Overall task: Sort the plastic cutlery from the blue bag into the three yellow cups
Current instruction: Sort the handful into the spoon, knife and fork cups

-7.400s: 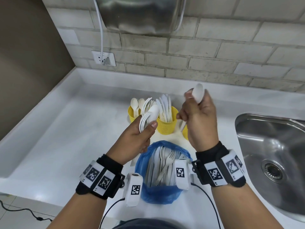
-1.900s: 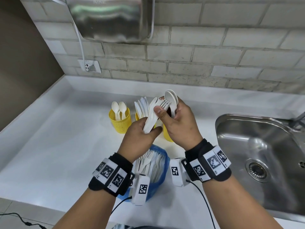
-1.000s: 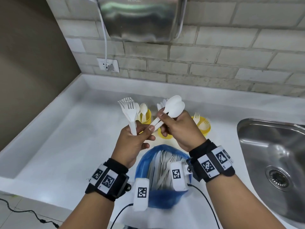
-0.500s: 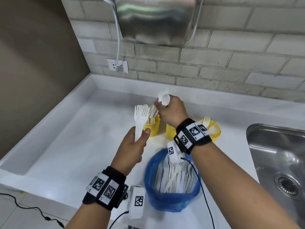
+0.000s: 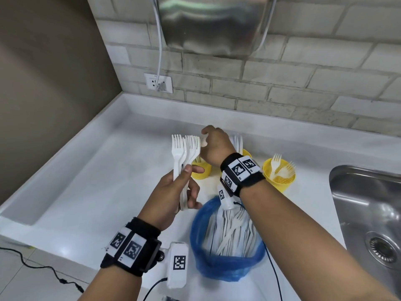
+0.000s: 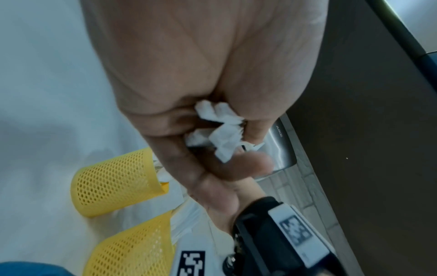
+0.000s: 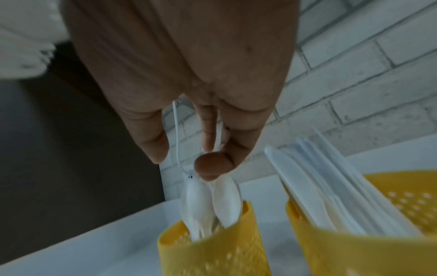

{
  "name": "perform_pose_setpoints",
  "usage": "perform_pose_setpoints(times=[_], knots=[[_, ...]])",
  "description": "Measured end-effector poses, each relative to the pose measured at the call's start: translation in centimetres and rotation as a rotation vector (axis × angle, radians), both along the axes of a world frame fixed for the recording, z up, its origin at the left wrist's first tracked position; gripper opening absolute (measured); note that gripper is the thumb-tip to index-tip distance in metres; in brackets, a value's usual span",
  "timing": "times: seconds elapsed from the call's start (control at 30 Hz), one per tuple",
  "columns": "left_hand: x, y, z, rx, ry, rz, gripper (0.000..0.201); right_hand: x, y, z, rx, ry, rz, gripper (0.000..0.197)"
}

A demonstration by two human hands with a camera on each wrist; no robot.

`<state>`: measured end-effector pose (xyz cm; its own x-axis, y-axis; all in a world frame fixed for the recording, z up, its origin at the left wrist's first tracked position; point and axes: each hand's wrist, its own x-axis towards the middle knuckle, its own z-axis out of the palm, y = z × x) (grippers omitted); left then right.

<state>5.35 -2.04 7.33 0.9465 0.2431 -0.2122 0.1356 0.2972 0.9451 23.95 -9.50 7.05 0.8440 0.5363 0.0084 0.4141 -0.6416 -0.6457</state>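
Our left hand (image 5: 173,196) grips a bundle of forks (image 5: 186,153), tines at twelve o'clock. Our right hand (image 5: 214,146) pinches spoons (image 7: 212,201) over the left yellow cup (image 7: 212,248). The blue bag (image 5: 225,266) sits at six o'clock.

Place: probably a kitchen or washroom corner
Signs: white counter (image 5: 91,192), steel sink (image 5: 368,213), brick-tile wall (image 5: 303,83), wall socket (image 5: 158,83), steel wall unit (image 5: 212,25)

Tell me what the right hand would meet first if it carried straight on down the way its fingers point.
Probably the spoons below its fingertips, standing in the leftmost yellow cup; the right hand hangs directly above them.
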Motion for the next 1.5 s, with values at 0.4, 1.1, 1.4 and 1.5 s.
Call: perform_pose_setpoints(times=[0.4, 1.1, 1.4, 1.5], knots=[[1.1, -1.4, 0.8, -0.012, -0.032, -0.182, 0.036, -7.8, -6.7, 1.9, 0.688, 0.725, 0.273, 0.029], [2.5, -7.8, 2.3, -0.021, -0.002, -0.401, 0.036, -8.0, -13.9, 3.2, 0.942, 0.756, 0.06, 0.028], [3.9, -10.7, 1.2, 0.143, -0.141, -0.111, 0.032, -7.0, -16.3, 2.2, 1.142, 0.616, -0.121, 0.009], [4.6, -11.5, 1.1, 0.214, -0.157, -0.133, 0.029, -6.7, -17.7, 2.0, 1.125, 0.648, -0.114, 0.014]])
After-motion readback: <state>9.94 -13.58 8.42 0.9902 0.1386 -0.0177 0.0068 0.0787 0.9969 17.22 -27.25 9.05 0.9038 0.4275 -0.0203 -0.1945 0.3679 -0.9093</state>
